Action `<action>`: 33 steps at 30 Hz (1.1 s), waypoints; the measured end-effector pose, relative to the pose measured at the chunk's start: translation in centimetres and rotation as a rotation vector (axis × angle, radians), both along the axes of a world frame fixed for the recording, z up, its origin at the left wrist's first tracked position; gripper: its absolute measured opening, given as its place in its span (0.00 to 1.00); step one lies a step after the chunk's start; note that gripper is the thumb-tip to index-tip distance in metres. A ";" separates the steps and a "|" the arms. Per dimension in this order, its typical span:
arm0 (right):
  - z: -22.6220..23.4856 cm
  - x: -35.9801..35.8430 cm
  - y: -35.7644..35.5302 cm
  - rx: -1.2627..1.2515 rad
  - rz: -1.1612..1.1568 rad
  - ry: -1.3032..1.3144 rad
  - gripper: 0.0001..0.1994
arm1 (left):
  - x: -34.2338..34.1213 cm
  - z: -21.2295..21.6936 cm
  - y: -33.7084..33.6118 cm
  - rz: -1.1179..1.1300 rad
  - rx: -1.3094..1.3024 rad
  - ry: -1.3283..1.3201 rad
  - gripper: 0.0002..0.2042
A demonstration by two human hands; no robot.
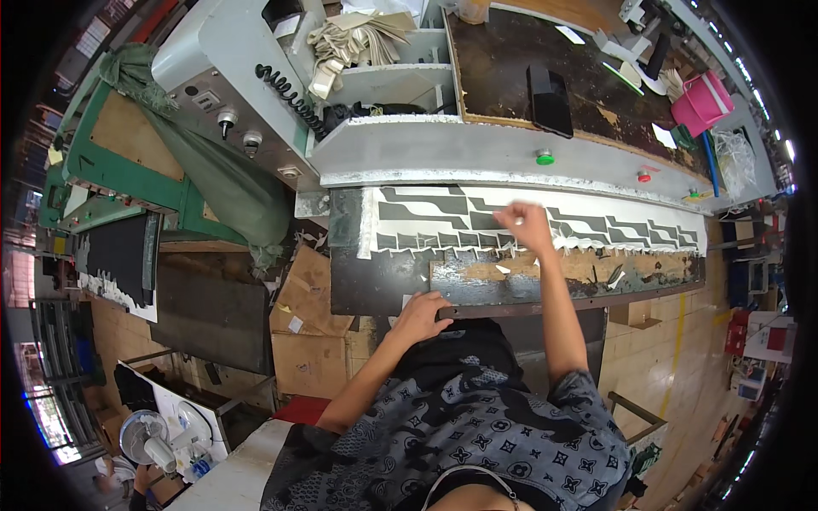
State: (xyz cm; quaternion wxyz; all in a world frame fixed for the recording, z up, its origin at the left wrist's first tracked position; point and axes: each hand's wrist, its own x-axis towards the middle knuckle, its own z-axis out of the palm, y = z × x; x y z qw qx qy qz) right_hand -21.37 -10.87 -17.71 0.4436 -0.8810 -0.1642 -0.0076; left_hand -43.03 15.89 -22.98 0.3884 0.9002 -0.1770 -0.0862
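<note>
A long white sheet [369,223] lies across the machine's bed, with rows of dark stepped shapes showing in it and a ragged front edge. Over its middle is my right hand [524,224], its fingers curled together; whatever they may hold is too small to make out. My left hand [419,318] rests on the front edge of the bed [375,285], fingers laid over the edge and thumb apart, holding nothing. Between the sheet and that edge runs a worn wooden board [562,271] with small white scraps on it.
Behind the sheet stands the grey machine front with a green button [544,157] and a red button [643,176]. A black phone [550,100] and a pink bucket [702,103] are on the dark top. Left are a green machine [128,140], cardboard [308,285] and a fan [146,439].
</note>
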 end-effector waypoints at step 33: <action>-2.7 -15.2 0.7 -0.086 0.315 0.476 0.18 | 4.2 2.2 3.0 -0.172 -0.074 0.381 0.17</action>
